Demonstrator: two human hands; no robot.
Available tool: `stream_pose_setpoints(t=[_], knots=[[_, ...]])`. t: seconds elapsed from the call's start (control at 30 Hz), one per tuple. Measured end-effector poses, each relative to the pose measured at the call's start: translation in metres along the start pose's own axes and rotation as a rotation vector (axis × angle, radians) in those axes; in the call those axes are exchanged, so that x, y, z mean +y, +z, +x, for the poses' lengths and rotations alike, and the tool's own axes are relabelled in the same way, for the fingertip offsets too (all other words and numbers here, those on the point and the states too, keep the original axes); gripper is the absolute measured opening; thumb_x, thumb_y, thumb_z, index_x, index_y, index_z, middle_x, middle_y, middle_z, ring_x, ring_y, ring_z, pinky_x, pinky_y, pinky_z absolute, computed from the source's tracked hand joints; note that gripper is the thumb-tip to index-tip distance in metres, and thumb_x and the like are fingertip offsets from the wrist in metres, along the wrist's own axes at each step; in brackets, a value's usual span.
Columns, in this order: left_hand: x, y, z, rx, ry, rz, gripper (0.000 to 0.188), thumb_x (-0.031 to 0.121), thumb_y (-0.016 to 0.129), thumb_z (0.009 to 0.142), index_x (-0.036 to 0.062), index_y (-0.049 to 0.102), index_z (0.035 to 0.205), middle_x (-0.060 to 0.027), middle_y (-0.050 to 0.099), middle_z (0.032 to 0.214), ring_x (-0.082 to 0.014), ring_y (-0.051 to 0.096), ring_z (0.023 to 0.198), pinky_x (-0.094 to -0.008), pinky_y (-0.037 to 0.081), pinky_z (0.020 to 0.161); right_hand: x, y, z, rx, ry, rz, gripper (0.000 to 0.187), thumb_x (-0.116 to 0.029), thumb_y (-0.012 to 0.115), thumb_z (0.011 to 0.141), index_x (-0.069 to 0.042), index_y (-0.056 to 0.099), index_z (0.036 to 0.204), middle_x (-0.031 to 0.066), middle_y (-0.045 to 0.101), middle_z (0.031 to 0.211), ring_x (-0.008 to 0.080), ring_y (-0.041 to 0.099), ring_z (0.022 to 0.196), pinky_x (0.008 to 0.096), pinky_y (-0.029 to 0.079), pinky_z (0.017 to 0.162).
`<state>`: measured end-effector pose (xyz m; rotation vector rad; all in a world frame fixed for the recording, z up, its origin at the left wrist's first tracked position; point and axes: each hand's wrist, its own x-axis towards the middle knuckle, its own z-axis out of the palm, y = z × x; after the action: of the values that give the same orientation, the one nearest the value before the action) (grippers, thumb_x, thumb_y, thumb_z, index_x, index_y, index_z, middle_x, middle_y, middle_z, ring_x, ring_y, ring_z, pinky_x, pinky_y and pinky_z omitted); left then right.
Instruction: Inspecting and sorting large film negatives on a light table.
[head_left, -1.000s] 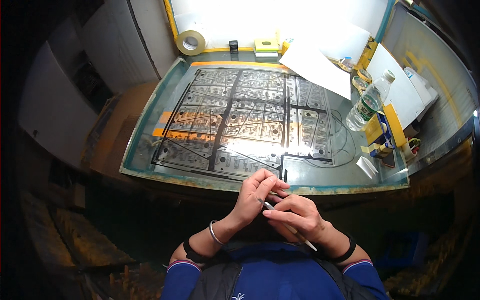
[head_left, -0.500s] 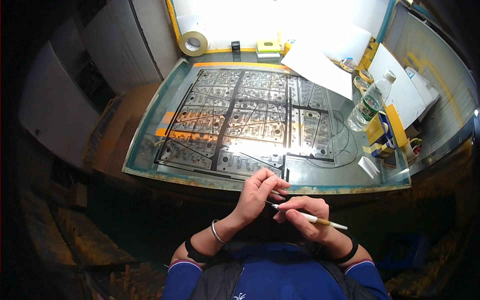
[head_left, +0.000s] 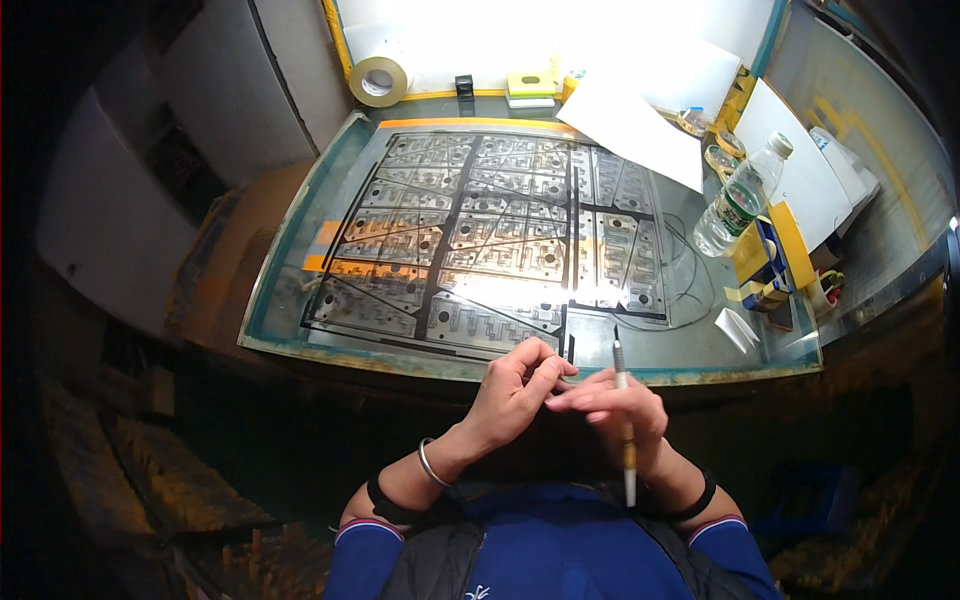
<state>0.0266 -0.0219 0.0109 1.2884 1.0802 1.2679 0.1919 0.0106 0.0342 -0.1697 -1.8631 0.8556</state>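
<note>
Just in front of the table's near edge, my left hand (head_left: 512, 398) is closed, its thumb and fingers drawn together. What it pinches, if anything, is hidden. Beside it, my right hand (head_left: 635, 408) holds a slim pen-like tool (head_left: 629, 455) upright among its fingers. The tool has a dark pointed tip, a grey metal collar and a white and brown handle; whether it is a brush or a knife I cannot tell. The fingertips of both hands meet or nearly meet. Beyond them, a transparent film sheet with black circuit-like patterns (head_left: 505, 225) lies flat on the glass-topped table (head_left: 690, 350).
A tape roll (head_left: 379, 82) stands at the back left. White paper (head_left: 640, 135) lies at the back. On the right are a water bottle (head_left: 735, 205), a blue and yellow tape dispenser (head_left: 765, 265) and folded white paper (head_left: 737, 328). A thin dark cord curls beside the film.
The pen-like tool has swung from slanting down to the right to standing upright, its tip now pointing at the table. My right hand has turned with it; my left hand stays nearly still.
</note>
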Motion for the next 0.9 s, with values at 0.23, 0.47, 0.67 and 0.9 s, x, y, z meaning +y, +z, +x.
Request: stream_pose_setpoints(t=[0.23,0.47,0.67,0.9], knots=[[0.005,-0.001,0.001,0.013,0.132,0.324,0.021,0.019,0.059,0.085,-0.0003,0.052,0.083,-0.0124,0.055,0.072,-0.0209,0.053,0.063,-0.0317,0.044,0.061,0.000,0.007,0.006,-0.059,-0.054,-0.312,0.030,-0.002,0.079,0.066,-0.009,0.063,0.090,0.0051,0.071,0.091,0.0234,0.062,0.089,0.0327,0.048,0.080],[0.005,0.002,0.000,0.035,0.139,0.344,0.019,0.017,0.057,0.087,-0.0001,0.052,0.082,-0.0129,0.054,0.071,-0.0224,0.054,0.065,-0.0330,0.044,0.061,-0.002,0.007,0.008,-0.068,0.002,-0.240,0.026,-0.002,0.079,0.065,-0.008,0.064,0.085,0.0030,0.070,0.085,0.0214,0.063,0.084,0.0323,0.047,0.079],[0.007,0.003,0.001,0.016,0.057,0.314,0.019,0.017,0.053,0.092,-0.0018,0.055,0.087,-0.0096,0.058,0.076,-0.0160,0.059,0.070,-0.0290,0.049,0.061,-0.004,-0.008,0.007,-0.067,0.055,-0.257,0.021,-0.002,0.076,0.068,-0.008,0.064,0.084,0.0031,0.070,0.085,0.0204,0.065,0.083,0.0326,0.046,0.078],[0.007,-0.010,0.003,-0.010,-0.126,0.044,0.021,0.017,0.047,0.096,-0.0017,0.057,0.092,-0.0084,0.064,0.090,-0.0107,0.062,0.072,-0.0227,0.054,0.059,-0.021,-0.087,-0.016,0.007,0.235,-0.396,0.017,-0.003,0.078,0.068,-0.010,0.067,0.079,0.0015,0.067,0.077,0.0178,0.059,0.077,0.0294,0.048,0.072]])
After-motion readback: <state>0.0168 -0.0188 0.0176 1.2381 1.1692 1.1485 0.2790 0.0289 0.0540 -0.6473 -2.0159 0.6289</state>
